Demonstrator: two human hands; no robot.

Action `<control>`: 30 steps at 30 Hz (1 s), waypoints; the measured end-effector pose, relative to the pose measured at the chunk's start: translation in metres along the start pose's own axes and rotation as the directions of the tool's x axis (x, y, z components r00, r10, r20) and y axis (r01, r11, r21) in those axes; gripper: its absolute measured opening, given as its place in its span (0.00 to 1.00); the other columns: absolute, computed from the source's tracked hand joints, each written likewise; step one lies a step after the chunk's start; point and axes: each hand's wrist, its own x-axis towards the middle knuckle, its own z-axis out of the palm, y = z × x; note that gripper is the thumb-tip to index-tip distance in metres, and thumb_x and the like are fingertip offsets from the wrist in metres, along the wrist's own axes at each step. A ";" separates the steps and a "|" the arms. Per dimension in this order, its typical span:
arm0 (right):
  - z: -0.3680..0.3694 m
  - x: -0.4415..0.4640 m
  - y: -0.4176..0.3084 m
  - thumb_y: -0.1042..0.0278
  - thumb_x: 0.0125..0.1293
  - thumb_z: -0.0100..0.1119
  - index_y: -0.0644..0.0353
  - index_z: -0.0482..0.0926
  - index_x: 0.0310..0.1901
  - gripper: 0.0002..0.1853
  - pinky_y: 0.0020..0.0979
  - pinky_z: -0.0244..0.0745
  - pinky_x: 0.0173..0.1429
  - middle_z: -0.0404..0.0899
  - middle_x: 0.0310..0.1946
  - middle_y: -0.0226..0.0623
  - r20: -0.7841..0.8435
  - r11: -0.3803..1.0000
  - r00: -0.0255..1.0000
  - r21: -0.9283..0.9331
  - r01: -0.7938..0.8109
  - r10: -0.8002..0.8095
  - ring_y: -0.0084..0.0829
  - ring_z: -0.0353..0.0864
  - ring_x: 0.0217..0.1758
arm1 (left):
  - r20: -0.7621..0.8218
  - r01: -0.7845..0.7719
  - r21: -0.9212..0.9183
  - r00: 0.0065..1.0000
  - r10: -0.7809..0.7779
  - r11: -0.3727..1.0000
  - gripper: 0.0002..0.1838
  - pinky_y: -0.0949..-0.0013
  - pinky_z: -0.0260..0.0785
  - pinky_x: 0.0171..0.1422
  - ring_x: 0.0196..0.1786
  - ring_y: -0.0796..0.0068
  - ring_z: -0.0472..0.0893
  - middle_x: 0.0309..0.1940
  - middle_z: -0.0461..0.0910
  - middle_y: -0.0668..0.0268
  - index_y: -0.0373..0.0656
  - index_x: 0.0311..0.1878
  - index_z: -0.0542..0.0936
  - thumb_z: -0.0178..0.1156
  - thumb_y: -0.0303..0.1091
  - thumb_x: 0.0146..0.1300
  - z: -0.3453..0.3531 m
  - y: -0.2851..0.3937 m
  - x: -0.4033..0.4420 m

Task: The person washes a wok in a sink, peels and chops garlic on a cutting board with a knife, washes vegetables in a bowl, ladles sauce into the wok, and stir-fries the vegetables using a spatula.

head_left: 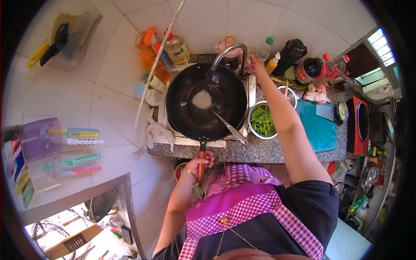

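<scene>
A black wok (182,110) rests over the sink (250,93), beneath the curved metal faucet (229,48). My left hand (201,161) is closed around the wok's wooden handle (201,173) at the near side. In the wok lies a metal wok spatula (223,119), its blade in the middle and its handle leaning out over the right rim. Some water seems to be in the bottom. My right arm is stretched to the back, where my right hand (255,66) has its fingers closed at the faucet's lever, which they largely hide.
Right of the wok, a bowl of cut green vegetables (262,121) stands beside a second bowl (291,96) with chopsticks. A teal cutting board (315,125) carries a cleaver (325,112). Bottles (177,48) line the back wall; a white cloth (158,133) hangs at left.
</scene>
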 end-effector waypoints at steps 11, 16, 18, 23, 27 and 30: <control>0.009 -0.252 0.068 0.61 0.52 0.64 0.58 0.66 0.58 0.32 0.41 0.74 0.50 0.70 0.50 0.47 0.639 0.240 0.730 -0.689 0.683 -0.241 0.49 0.77 0.45 | 0.003 0.065 -0.041 0.998 -0.065 0.997 0.12 0.76 0.58 0.20 0.16 0.81 0.65 0.17 0.64 0.73 0.49 0.35 0.66 0.60 0.24 0.56 0.032 0.019 -0.024; 0.031 -0.289 0.081 0.73 0.52 0.56 0.61 0.64 0.61 0.31 0.42 0.76 0.44 0.68 0.51 0.50 0.617 0.176 0.784 -0.767 0.617 -0.060 0.49 0.79 0.42 | -0.165 0.062 0.071 0.985 -0.050 0.996 0.12 0.75 0.58 0.19 0.15 0.80 0.66 0.16 0.64 0.73 0.48 0.36 0.66 0.58 0.22 0.54 0.078 0.045 -0.074; 0.032 -0.289 0.096 0.77 0.52 0.53 0.61 0.63 0.62 0.32 0.42 0.77 0.41 0.68 0.50 0.50 0.643 0.243 0.752 -0.714 0.657 -0.143 0.49 0.79 0.41 | -0.220 0.069 0.100 0.974 -0.046 0.993 0.12 0.75 0.58 0.19 0.15 0.80 0.66 0.16 0.64 0.73 0.47 0.35 0.67 0.59 0.22 0.54 0.098 0.056 -0.093; 0.041 -0.318 0.108 0.79 0.51 0.53 0.63 0.61 0.64 0.34 0.44 0.76 0.40 0.68 0.48 0.48 0.627 0.350 0.744 -0.659 0.665 -0.233 0.49 0.78 0.39 | -0.361 0.105 0.170 0.932 -0.038 0.980 0.12 0.74 0.60 0.19 0.16 0.79 0.68 0.16 0.66 0.71 0.46 0.36 0.67 0.60 0.22 0.53 0.137 0.082 -0.125; 0.052 -0.323 0.124 0.79 0.52 0.52 0.65 0.60 0.64 0.34 0.44 0.75 0.40 0.67 0.48 0.51 0.629 0.450 0.707 -0.555 0.700 -0.323 0.52 0.77 0.38 | -0.470 0.199 0.273 0.881 -0.050 0.941 0.13 0.73 0.61 0.19 0.15 0.78 0.68 0.16 0.67 0.71 0.46 0.35 0.67 0.61 0.23 0.52 0.162 0.108 -0.138; 0.057 -0.338 0.125 0.78 0.53 0.51 0.65 0.60 0.64 0.33 0.45 0.75 0.40 0.67 0.49 0.52 0.628 0.518 0.712 -0.515 0.683 -0.314 0.53 0.77 0.38 | -0.564 0.321 0.342 0.822 -0.080 0.883 0.13 0.73 0.62 0.19 0.15 0.78 0.69 0.16 0.67 0.70 0.46 0.33 0.67 0.61 0.22 0.52 0.181 0.132 -0.147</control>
